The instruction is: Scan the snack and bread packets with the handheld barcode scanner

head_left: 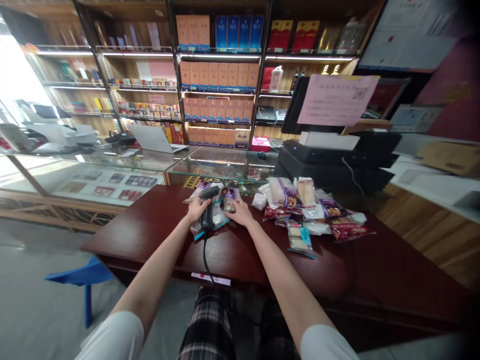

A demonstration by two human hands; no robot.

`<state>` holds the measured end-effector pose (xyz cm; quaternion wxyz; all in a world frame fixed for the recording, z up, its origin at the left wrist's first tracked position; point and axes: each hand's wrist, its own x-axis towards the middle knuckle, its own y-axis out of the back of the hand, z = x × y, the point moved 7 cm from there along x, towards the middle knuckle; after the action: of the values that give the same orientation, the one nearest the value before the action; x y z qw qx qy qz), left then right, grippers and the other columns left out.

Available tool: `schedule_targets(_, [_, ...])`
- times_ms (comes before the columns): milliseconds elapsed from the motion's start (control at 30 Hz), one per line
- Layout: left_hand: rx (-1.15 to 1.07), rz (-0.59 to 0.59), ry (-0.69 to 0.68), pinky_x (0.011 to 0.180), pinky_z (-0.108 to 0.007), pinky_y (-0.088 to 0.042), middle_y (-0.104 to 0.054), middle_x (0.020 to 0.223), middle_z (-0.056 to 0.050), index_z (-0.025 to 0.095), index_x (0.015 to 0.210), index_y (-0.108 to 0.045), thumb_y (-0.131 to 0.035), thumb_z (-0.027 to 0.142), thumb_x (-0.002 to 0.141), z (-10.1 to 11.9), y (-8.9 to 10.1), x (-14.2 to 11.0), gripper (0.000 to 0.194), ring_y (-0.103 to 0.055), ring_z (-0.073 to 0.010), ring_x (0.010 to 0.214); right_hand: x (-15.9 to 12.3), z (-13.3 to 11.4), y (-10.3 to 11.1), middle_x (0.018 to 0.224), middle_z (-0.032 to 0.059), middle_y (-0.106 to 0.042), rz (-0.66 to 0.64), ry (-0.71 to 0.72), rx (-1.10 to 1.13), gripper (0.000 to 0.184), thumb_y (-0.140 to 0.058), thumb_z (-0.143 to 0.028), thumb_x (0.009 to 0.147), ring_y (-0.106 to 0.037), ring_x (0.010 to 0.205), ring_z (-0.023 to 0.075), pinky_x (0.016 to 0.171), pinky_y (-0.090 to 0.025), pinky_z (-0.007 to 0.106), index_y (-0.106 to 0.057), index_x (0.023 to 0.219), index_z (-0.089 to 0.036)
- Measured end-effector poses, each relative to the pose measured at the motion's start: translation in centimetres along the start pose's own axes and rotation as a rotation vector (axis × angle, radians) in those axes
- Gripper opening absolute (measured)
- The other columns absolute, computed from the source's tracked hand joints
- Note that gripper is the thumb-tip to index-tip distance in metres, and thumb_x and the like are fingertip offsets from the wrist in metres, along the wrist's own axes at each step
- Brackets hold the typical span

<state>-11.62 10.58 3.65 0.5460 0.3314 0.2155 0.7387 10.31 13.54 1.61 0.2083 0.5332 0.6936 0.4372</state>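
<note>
My left hand (197, 210) grips a black handheld barcode scanner (207, 210), its head tilted over a heap of packets. The scanner's black cable (205, 255) hangs down past the table edge. My right hand (240, 212) rests with curled fingers on a purple-labelled snack packet (230, 199). Below the scanner lies a clear packet with a blue edge (215, 219). Several wrapped bakery snacks (300, 212) are piled to the right on the dark red table (232, 262).
Behind the table stand a glass display counter (221, 162) and a black checkout machine (333, 160). A laptop (152, 138) sits on the counter. Shelves of boxed goods (217, 75) fill the back wall. A blue chair (84, 275) stands at the left.
</note>
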Motion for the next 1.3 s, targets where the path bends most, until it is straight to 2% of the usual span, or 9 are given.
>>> schedule_targets(133, [0.056,0.098,-0.063,0.11,-0.053,-0.033,-0.065,0.125,-0.014,0.017,0.118,-0.066,-0.051,0.055,0.084,1.4,1.8,-0.3,0.053,-0.047,-0.0372,0.13,0.1,1.4,0.9,0.144,0.0106,-0.043,0.021,-0.001,0.09,0.045,-0.077,-0.05,0.072,-0.044,0.134,0.0315,0.109,-0.036,0.044,-0.068,0.108,-0.025])
schedule_targets(267, [-0.16,-0.014,-0.119,0.089,-0.041,-0.05,-0.071,0.095,-0.012,0.014,0.098,-0.067,-0.055,0.055,0.079,4.4,1.9,0.0,0.047,-0.065,-0.0294,0.095,0.0,2.8,0.8,0.146,0.0116,-0.043,0.042,0.005,0.228,0.036,-0.073,-0.044,0.078,-0.048,0.133,0.0273,0.112,-0.034,0.041,-0.071,0.108,-0.024])
schedule_targets(400, [-0.558,-0.171,0.009,0.062,-0.033,-0.05,-0.067,0.069,-0.006,0.014,0.089,-0.062,-0.06,0.06,0.076,6.4,-0.3,0.4,0.048,-0.064,-0.0211,0.064,-0.7,4.2,0.6,0.16,0.0221,-0.016,0.123,-0.13,0.226,0.107,-0.083,-0.047,0.064,-0.026,0.148,0.0337,0.115,-0.029,0.045,-0.03,0.153,-0.019])
schedule_targets(467, [-0.748,-0.229,0.078,0.054,-0.029,-0.047,-0.064,0.061,-0.004,0.015,0.087,-0.059,-0.062,0.062,0.074,6.6,-1.7,0.6,0.049,-0.061,-0.0179,0.056,-1.1,4.7,0.6,0.158,0.0274,-0.019,0.124,-0.231,0.195,0.121,-0.083,-0.053,0.061,-0.023,0.149,0.0372,0.115,-0.029,0.046,-0.019,0.155,-0.01])
schedule_targets(567, [-0.844,-0.261,0.117,0.048,-0.025,-0.041,-0.059,0.055,-0.001,0.015,0.085,-0.06,-0.065,0.062,0.074,6.0,-3.3,1.2,0.049,-0.056,-0.0143,0.049,-1.5,4.3,1.0,0.141,0.0226,-0.049,0.076,-0.248,0.136,0.099,-0.079,-0.059,0.063,-0.043,0.137,0.0379,0.106,-0.039,0.044,-0.042,0.141,-0.012])
schedule_targets(667, [-0.869,-0.299,0.125,0.046,-0.024,-0.039,-0.058,0.055,-0.001,0.013,0.096,-0.064,-0.064,0.063,0.076,4.8,-4.2,1.7,0.054,-0.054,-0.0131,0.048,-1.5,3.7,1.8,0.122,0.0162,-0.062,0.076,-0.191,0.073,0.075,-0.077,-0.061,0.066,-0.055,0.121,0.0347,0.096,-0.044,0.04,-0.056,0.123,-0.016])
schedule_targets(867, [-0.902,-0.332,0.22,0.049,-0.026,-0.042,-0.057,0.058,-0.001,0.012,0.111,-0.066,-0.056,0.072,0.077,3.3,-4.7,1.7,0.07,-0.054,-0.0144,0.051,-1.5,3.8,1.8,0.124,0.0161,-0.062,0.12,-0.194,0.022,0.08,-0.077,-0.058,0.068,-0.055,0.12,0.034,0.097,-0.043,0.039,-0.051,0.131,-0.017])
schedule_targets(1100, [-0.988,-0.419,0.15,0.047,-0.025,-0.039,-0.058,0.061,-0.002,0.014,0.108,-0.065,-0.052,0.079,0.075,4.5,-4.5,1.3,0.075,-0.049,-0.0123,0.049,-1.5,4.2,3.2,0.12,0.0083,-0.067,0.163,-0.175,0.15,0.082,-0.083,-0.047,0.064,-0.064,0.108,0.0297,0.091,-0.047,0.039,-0.049,0.136,-0.026])
schedule_targets(1300, [-0.966,-0.426,0.111,0.045,-0.025,-0.036,-0.064,0.073,-0.007,0.015,0.112,-0.065,-0.052,0.079,0.074,5.1,-4.6,0.7,0.075,-0.044,-0.0106,0.048,-1.3,6.7,4.7,0.11,0.0072,-0.067,0.234,-0.239,0.715,0.08,-0.087,-0.044,0.056,-0.065,0.097,0.0257,0.081,-0.055,0.039,-0.059,0.126,-0.021])
